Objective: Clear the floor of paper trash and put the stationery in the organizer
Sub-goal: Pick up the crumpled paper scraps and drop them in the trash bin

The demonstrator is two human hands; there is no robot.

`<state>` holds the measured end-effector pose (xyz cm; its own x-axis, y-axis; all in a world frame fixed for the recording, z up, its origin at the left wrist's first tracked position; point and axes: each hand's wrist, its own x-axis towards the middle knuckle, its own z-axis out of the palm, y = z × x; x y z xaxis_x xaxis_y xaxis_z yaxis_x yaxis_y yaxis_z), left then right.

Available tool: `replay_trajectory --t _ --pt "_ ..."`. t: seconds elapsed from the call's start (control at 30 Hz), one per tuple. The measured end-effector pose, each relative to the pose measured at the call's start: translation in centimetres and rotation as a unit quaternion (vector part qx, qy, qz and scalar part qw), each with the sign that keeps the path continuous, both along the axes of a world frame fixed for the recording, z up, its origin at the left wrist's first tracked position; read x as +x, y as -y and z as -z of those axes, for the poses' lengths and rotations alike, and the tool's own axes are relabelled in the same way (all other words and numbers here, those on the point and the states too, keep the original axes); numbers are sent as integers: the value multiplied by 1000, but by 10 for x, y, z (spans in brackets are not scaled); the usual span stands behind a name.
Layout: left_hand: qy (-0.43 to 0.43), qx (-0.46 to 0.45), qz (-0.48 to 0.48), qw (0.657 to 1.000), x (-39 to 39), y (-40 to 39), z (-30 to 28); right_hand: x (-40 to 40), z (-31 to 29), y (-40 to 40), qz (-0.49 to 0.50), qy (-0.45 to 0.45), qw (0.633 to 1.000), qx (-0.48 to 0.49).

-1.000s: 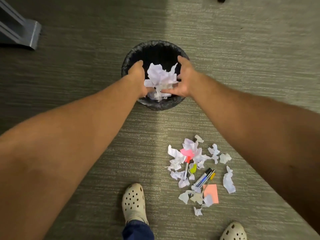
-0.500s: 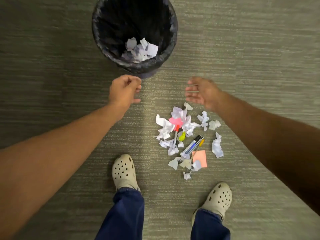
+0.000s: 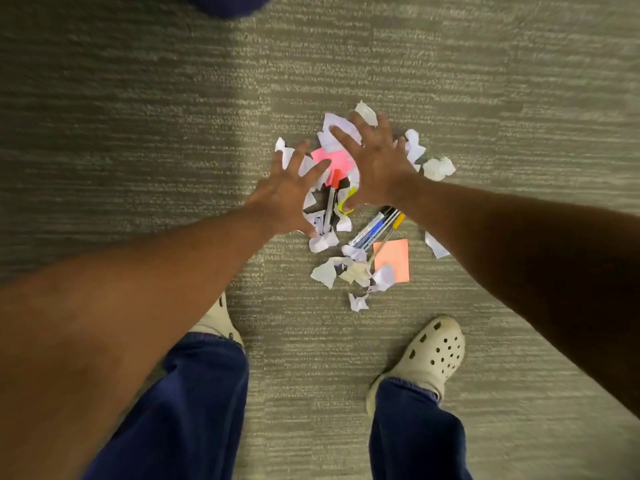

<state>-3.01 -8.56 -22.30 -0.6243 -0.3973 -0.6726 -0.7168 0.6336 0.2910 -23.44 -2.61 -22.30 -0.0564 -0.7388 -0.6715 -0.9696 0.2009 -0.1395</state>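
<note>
Head view looked straight down at a carpeted floor [image 3: 138, 133] where both arms reached toward a heap of paper scraps [image 3: 330, 133]. The left hand [image 3: 289, 192] was spread wide, fingers splayed over the near-left side of the heap, holding nothing. The right hand [image 3: 375, 161] was likewise spread flat over the far-right side, empty, its fingertips among the white pieces; whether either palm pressed on the paper could not be told.

Between the two hands lay a pink note [image 3: 330, 160], a red-capped pen [image 3: 330, 202] pointing toward the person, and a sliver of something yellow-green [image 3: 348, 199]. Just beside the right wrist sat a bundle of pens [image 3: 375, 228] lying together at a slant, touching an orange sticky pad [image 3: 393, 258]. More crumpled bits [image 3: 349, 271] lay nearer the shoes [image 3: 433, 355], and a few white scraps [image 3: 438, 168] sat out to the right.

The paper looked very light, soft and springy, so it would likely gather best by raking inward from the outer edges and cupping it between both palms. The pens seemed stiff, smooth and apt to roll, so they were probably better pinched at mid-barrel and kept out of the handful bound for the trash.
</note>
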Motion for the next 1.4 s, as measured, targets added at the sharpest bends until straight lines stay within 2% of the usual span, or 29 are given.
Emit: replay_trajectory --t 0.13,0.27,0.57,0.63,0.7,0.8,0.93,1.0,1.07,1.13,1.27,1.4 --pt "45 -39 30 998 -6 -5 27 6 27 12 -29 -32 998 43" --pt "9 -99 15 995 3 -10 39 9 40 -7 14 -50 997 55" --pt "-32 -78 -27 996 16 -19 41 7 47 -52 29 -88 995 -29" --pt "-44 -63 -43 996 16 -24 42 8 50 -56 29 -69 996 -43" --pt "-55 -33 -91 994 19 -28 44 8 54 -56 80 -21 994 -77" --pt "-69 -24 -152 986 20 -33 45 8 56 -51 216 46 969 -109" --pt "-65 -26 -293 954 17 -34 40 6 48 -43 396 94 907 -109" --pt "-57 -1 -402 914 15 -32 30 4 38 -44 471 107 869 -109" --pt "-71 41 -517 852 14 -30 13 2 23 -47 540 125 826 -100" --pt "-83 79 -599 793 16 -25 -10 3 2 -50 626 192 750 -88" --pt "-129 137 -679 710 19 -15 -65 14 -54 -51 715 357 598 -63" --pt "-163 161 -742 630 20 5 -131 28 -118 -24 727 459 509 -43"
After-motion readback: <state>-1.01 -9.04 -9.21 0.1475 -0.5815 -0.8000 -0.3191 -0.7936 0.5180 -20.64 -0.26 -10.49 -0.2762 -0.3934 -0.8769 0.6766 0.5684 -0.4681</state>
